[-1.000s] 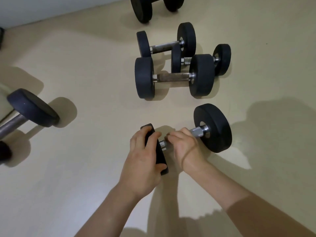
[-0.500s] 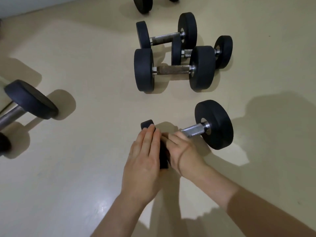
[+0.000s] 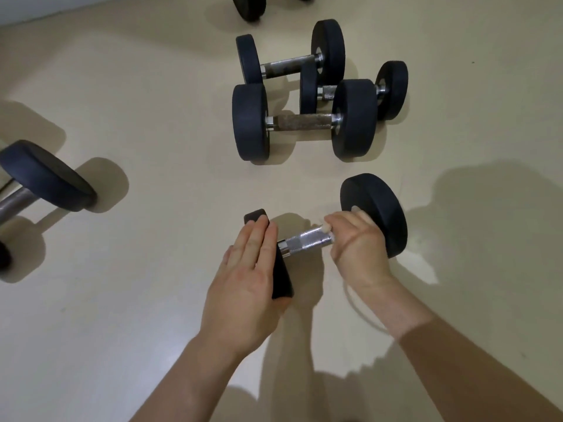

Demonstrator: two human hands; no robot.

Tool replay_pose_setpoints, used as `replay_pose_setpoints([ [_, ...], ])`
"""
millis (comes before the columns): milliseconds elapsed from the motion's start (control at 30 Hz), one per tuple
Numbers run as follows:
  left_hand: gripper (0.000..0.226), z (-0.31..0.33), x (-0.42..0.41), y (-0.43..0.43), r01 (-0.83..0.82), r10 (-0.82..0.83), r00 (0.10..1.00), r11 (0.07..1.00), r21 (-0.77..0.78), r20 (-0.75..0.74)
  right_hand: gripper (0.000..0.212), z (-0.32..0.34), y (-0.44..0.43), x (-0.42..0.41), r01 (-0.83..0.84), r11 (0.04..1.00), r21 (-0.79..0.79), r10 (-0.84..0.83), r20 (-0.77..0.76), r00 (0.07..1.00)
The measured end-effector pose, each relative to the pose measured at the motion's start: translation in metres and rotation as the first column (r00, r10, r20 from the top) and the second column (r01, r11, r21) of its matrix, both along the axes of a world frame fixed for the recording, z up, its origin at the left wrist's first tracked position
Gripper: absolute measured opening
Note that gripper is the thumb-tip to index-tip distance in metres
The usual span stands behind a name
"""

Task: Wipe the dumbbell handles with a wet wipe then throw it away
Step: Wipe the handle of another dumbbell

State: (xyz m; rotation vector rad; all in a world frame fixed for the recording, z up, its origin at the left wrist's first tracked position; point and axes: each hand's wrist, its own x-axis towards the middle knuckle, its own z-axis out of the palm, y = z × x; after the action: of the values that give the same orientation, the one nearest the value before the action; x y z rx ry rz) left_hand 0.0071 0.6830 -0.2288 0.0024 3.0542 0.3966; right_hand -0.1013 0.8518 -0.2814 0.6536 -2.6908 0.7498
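A black dumbbell (image 3: 376, 213) lies on the cream floor right in front of me, its chrome handle (image 3: 307, 242) showing between my hands. My left hand (image 3: 246, 275) lies flat, fingers together, against the outer face of the dumbbell's left head (image 3: 281, 278) and steadies it. My right hand (image 3: 358, 242) is closed around the handle's right end, next to the right head. A small white bit of wet wipe (image 3: 325, 228) shows at its fingertips; the remainder of the wipe is hidden inside the fist.
Three more black dumbbells (image 3: 304, 121) sit close together just beyond. Another dumbbell (image 3: 45, 178) lies at the left edge, and one more head (image 3: 248, 6) shows at the top. Bare floor (image 3: 146, 86) stretches to the left and right.
My right hand has slid along the handle from its left end to its right end, uncovering the chrome. My left hand has flattened against the left head.
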Motion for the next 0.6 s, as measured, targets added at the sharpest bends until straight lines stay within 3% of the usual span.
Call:
replay_pose_setpoints([
  [167,0.117,0.007,-0.012,-0.009,0.027,-0.027,0.995,1.000,0.003,0.093,0.027,0.006,-0.021,0.028,-0.232,0.972,0.023,0.233,-0.023,0.972],
  [267,0.114,0.022,-0.052,-0.029,-0.053,0.005,0.976,0.976,0.210,0.220,0.024,0.003,-0.014,-0.012,-0.021,0.999,-0.025,0.021,0.000,1.000],
  [333,0.106,0.029,-0.075,-0.037,-0.106,0.034,0.963,0.960,0.261,0.266,0.023,0.005,-0.030,-0.011,0.005,1.000,-0.021,-0.004,0.052,0.999],
  [467,0.107,0.024,-0.073,-0.037,-0.092,0.029,0.967,0.966,0.241,0.255,0.030,0.002,-0.044,0.018,-0.229,0.973,-0.002,0.229,0.075,0.971],
  [600,0.109,0.014,-0.055,-0.036,-0.055,0.006,0.982,0.966,0.254,0.191,0.027,-0.006,-0.015,-0.005,0.044,0.992,-0.121,-0.046,-0.017,0.999],
])
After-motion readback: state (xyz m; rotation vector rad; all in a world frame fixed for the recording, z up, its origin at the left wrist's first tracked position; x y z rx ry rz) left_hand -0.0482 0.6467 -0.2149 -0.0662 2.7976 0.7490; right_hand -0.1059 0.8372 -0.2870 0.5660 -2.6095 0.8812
